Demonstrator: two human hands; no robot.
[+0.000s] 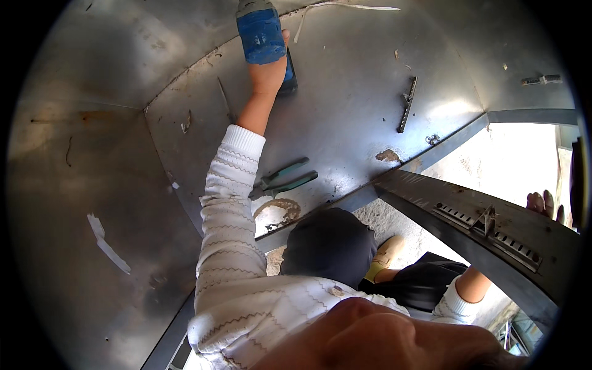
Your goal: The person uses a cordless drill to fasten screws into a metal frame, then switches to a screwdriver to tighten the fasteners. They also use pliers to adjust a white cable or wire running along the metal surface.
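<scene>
My left hand (269, 75) is closed round the handle of a blue cordless drill (261, 36) at the top of the view. The drill's dark base shows beside my wrist, and its front end runs toward the upper edge. My right hand (542, 203) is mostly hidden behind a grey metal beam (425, 196). Only its fingers show past the beam's far edge, stretched out and slightly apart. Pliers with dark green handles (290, 182) lie on the sheet-metal panel (345, 98), beside my left sleeve, which covers their jaws.
A slotted metal bracket (407, 105) lies on the panel, and another slotted bracket (487, 229) sits on the beam. A third small bracket (542, 80) is at the far right. A thin rod (224, 97) lies near my left wrist. A white strip (108, 243) is on the left panel.
</scene>
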